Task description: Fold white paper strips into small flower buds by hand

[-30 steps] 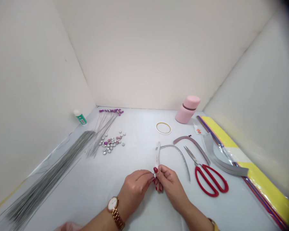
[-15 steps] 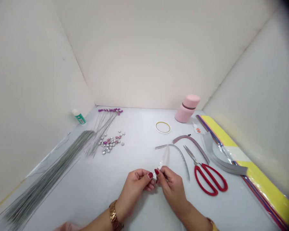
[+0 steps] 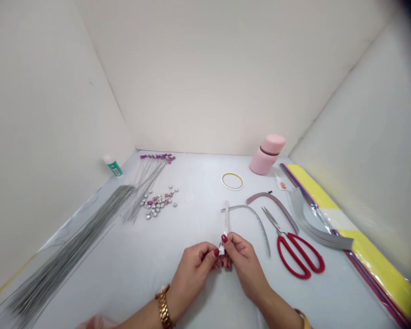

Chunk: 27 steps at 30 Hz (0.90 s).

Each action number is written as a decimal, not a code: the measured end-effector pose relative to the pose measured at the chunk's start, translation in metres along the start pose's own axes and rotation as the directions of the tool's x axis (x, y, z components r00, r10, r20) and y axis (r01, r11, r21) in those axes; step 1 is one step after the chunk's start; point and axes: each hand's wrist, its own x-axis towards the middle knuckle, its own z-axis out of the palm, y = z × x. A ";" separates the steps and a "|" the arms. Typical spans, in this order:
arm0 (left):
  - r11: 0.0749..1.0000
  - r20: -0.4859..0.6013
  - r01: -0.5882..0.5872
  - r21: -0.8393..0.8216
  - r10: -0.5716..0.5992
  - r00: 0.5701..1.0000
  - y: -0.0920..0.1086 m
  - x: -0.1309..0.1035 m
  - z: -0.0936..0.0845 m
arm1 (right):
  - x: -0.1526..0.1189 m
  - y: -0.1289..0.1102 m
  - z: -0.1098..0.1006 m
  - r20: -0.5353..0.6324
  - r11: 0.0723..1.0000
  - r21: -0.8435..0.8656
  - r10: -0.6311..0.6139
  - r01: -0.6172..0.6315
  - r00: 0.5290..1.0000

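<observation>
White walls (image 3: 198, 82) around pale tabletop (image 3: 195, 210), left hand (image 3: 192, 265) and right hand (image 3: 244, 260) together, pinching narrow white strip (image 3: 226, 222)

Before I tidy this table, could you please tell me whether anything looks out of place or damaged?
Nothing looks spilled or plainly damaged. One small oddity: a tiny dark bit lies stray beside the curved pinkish strip, too small to identify. The pink bottle seems to lean, perhaps just lens distortion.

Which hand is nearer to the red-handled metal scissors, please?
Right. The right hand is to the left of the red-handled metal scissors, not touching them; the left hand is farther left, beyond the right hand.
</observation>
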 end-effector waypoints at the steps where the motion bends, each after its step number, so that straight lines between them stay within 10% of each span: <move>1: 0.995 -0.010 -0.037 0.094 0.038 0.999 0.001 -0.001 -0.001 | 0.000 0.000 0.000 -0.005 1.000 -0.014 -0.004 0.004 1.000; 6: 0.891 -0.036 -0.139 0.432 0.172 0.985 0.000 -0.004 -0.005 | -0.003 0.002 -0.002 -0.047 0.965 -0.245 -0.105 0.090 0.993; 11: 0.995 -0.002 0.050 0.081 -0.050 0.999 -0.004 -0.001 -0.002 | -0.004 0.002 -0.003 -0.046 0.949 -0.288 -0.150 0.131 0.988; 17: 0.988 -0.171 -0.004 0.156 0.031 0.985 -0.001 -0.001 -0.003 | -0.002 0.000 -0.002 0.104 0.981 -0.171 -0.071 0.088 0.992; 24: 0.903 0.045 0.184 -0.387 -0.181 0.982 -0.007 0.007 -0.002 | -0.002 -0.005 -0.001 0.168 0.997 -0.064 -0.042 0.053 0.985; 27: 0.919 0.030 0.149 -0.366 -0.148 0.988 -0.007 0.007 -0.002 | 0.000 -0.004 -0.001 0.170 0.999 -0.020 -0.029 0.033 0.985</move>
